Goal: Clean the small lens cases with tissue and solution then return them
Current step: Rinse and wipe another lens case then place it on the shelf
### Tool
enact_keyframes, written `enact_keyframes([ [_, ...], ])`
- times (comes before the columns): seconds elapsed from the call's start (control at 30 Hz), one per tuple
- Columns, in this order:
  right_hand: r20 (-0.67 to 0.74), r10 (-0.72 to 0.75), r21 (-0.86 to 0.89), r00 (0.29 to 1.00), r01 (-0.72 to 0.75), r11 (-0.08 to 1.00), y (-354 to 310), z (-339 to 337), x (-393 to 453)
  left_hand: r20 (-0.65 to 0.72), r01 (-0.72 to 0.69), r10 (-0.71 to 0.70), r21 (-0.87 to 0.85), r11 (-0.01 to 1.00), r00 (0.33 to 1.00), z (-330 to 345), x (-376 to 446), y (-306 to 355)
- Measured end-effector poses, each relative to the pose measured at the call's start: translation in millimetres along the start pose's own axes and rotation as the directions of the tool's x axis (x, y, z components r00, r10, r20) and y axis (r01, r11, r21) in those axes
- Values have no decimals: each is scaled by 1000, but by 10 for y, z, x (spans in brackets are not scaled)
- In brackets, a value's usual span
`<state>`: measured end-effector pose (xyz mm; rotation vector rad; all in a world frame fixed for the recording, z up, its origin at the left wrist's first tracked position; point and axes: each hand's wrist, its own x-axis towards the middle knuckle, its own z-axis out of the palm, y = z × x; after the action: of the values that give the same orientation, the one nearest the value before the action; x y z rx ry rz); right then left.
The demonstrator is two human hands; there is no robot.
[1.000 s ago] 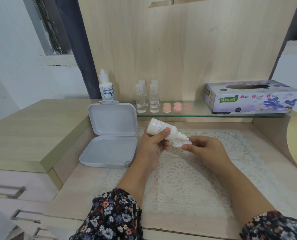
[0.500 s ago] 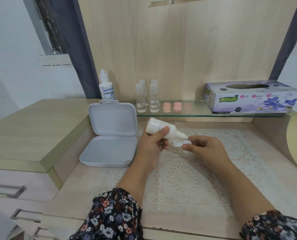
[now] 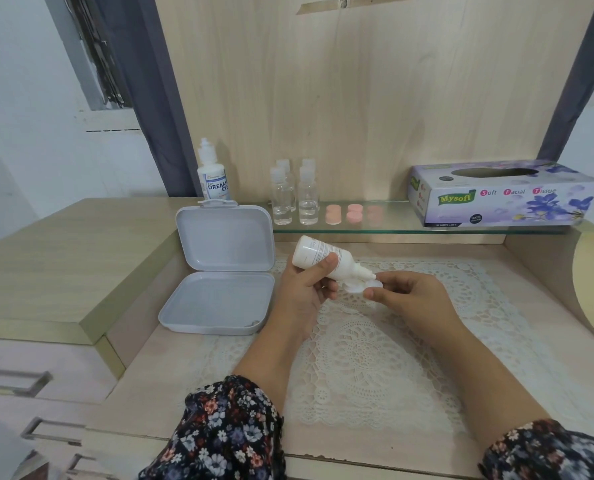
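My left hand (image 3: 307, 289) grips a white solution bottle (image 3: 318, 257), tilted with its nozzle pointing down and right. The nozzle tip sits just over a small white lens case (image 3: 359, 286) that my right hand (image 3: 408, 299) pinches at its right end, above the lace mat (image 3: 375, 358). Pink lens cases (image 3: 344, 213) lie on the glass shelf (image 3: 385, 226). A purple tissue box (image 3: 503, 194) stands at the shelf's right end.
An open grey plastic box (image 3: 219, 271) stands to the left of my hands, lid leaning back. A second solution bottle (image 3: 214, 174) and several small clear bottles (image 3: 294, 197) stand at the back. A raised wooden counter (image 3: 56, 258) with drawers is on the left.
The bottle in my left hand has tipped a little further, bringing its nozzle down close over the white case. My right hand has hardly moved.
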<state>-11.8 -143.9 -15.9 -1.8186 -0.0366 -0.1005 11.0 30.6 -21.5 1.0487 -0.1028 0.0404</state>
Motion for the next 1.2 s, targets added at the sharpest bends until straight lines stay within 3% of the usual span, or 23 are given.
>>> enact_keyframes([
  [1.2, 11, -10, -15, 1000, 10, 1000, -26, -14, -25, -16, -32, 33, 9, 999, 999, 6, -3, 16],
])
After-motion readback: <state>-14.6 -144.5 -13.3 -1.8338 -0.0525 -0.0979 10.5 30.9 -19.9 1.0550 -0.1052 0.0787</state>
